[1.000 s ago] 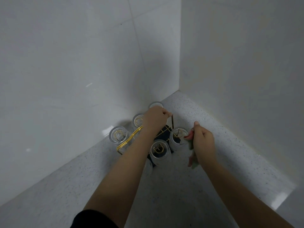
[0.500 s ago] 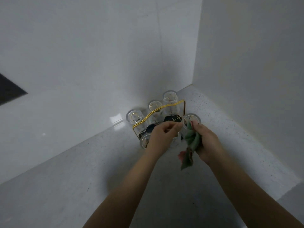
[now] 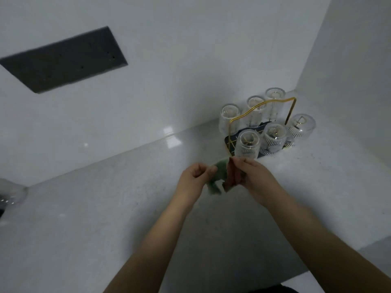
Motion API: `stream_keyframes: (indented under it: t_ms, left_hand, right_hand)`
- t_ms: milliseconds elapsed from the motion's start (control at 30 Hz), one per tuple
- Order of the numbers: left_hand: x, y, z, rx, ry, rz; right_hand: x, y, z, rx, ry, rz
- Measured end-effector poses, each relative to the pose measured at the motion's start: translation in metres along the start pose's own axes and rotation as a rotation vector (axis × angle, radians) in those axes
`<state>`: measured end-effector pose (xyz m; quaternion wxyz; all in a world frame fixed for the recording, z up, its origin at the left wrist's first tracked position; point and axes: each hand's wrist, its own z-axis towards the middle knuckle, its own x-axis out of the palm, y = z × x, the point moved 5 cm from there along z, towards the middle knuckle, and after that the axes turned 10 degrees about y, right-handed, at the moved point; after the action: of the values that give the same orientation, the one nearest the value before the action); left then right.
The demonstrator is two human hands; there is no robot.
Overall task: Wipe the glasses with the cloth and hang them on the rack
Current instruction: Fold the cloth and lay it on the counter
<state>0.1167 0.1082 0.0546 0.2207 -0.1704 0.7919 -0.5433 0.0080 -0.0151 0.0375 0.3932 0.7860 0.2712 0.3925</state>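
Crumpled green-and-red cloth (image 3: pixel 220 178), soft and blurred, was pinched between left hand (image 3: pixel 195 178) and right hand (image 3: pixel 251 176) above the speckled countertop (image 3: pixel 105 208). Six ribbed clear glasses (image 3: pixel 248 144) hung inverted, axes upright, on the gold wire rack (image 3: pixel 289 111) just beyond.

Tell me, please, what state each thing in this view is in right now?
Glasses: six, upside down on the rack.
Rack: upright on the counter, in the corner.
Cloth: off the counter, bunched between both hands.
Left hand: pinching the cloth.
Right hand: gripping the cloth.
Counter: bare where visible.
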Motion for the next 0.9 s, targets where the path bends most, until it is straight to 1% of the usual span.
stream_keyframes:
  t_ms: [100, 167, 267, 333, 433, 500, 600, 667, 733, 800, 833, 900]
  left_hand:
    - [-0.03, 0.013, -0.025, -0.024, -0.002, 0.07]
    - [-0.044, 0.022, -0.035, -0.034, 0.006, 0.073]
    - [-0.062, 0.038, -0.051, -0.059, 0.057, 0.008]
    - [-0.073, 0.051, -0.06, -0.1, 0.143, -0.011]
    - [-0.085, 0.073, -0.069, -0.17, 0.322, 0.042]
    - [-0.095, 0.087, -0.073, -0.191, 0.385, 0.041]
    - [-0.108, 0.102, -0.07, -0.189, 0.356, -0.002]
    - [-0.112, 0.112, -0.066, -0.205, 0.344, 0.001]
    - [-0.113, 0.125, -0.062, -0.248, 0.353, 0.029]
    - [-0.111, 0.137, -0.058, -0.269, 0.342, 0.085]
    - [-0.111, 0.142, -0.053, -0.265, 0.306, 0.134]
    - [-0.106, 0.154, -0.039, -0.261, 0.203, 0.268]
  right_hand:
    - [0.041, -0.027, -0.006, 0.048, 0.079, -0.12]
    - [0.059, -0.04, -0.011, 0.059, 0.11, -0.225]
    - [0.077, -0.054, -0.018, 0.019, 0.063, -0.217]
    - [0.086, -0.058, -0.021, -0.019, 0.02, -0.174]
    - [0.095, -0.052, -0.025, -0.066, -0.01, -0.172]
    - [0.097, -0.048, -0.026, -0.098, -0.054, -0.204]
    - [0.087, -0.057, -0.024, -0.086, -0.151, -0.343]
    - [0.077, -0.07, -0.023, -0.045, -0.209, -0.38]
    - [0.069, -0.086, -0.021, 0.021, -0.234, -0.399]
    - [0.061, -0.103, -0.016, 0.088, -0.274, -0.4]
    - [0.055, -0.111, -0.012, 0.115, -0.315, -0.42]
    - [0.041, -0.126, 0.0, 0.171, -0.399, -0.583]
